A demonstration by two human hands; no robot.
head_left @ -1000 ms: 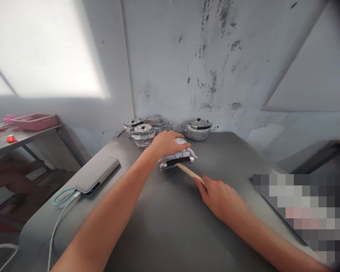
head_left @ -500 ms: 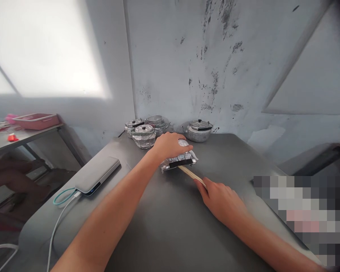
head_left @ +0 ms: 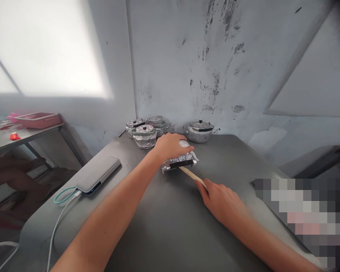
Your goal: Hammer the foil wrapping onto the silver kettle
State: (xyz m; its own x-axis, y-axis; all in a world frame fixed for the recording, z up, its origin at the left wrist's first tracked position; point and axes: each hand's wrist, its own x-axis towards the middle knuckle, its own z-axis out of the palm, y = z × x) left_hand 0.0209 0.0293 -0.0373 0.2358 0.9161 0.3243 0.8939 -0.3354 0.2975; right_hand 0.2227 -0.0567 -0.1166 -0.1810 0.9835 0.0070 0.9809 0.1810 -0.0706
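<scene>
Pale, flaking wall (head_left: pixel 170 56) stands behind a grey table (head_left: pixel 170 230) with rounded corners. Take the foil-wrapped piece (head_left: pixel 184 157), out on the table in front of the person, as the clock's centre. The left hand (head_left: pixel 170 146) comes over it from about 11 o'clock, partly open, with the fingers curved across its top and the thumb pointing toward 3 — it has hold of the foil. On the near side, at 6 o'clock, the piece carries a black handle (head_left: pixel 181 164). At 4 o'clock the right hand (head_left: pixel 221 198) is closed around a pale wooden stick (head_left: pixel 194 176); the stick's far end meets the piece at the handle, though whether it goes underneath I cannot tell.

Farther out, three small silver pots (head_left: pixel 145 138) cluster between 10 and 11, and a larger lidded pot (head_left: pixel 200 132) sits at 1, near the wall. A grey power bank (head_left: pixel 98 174) lies between 8 and 9 — a white cable (head_left: pixel 54 230) runs from it. Beyond the table, toward 10, a pink basket (head_left: pixel 41 121) rests on another surface.
</scene>
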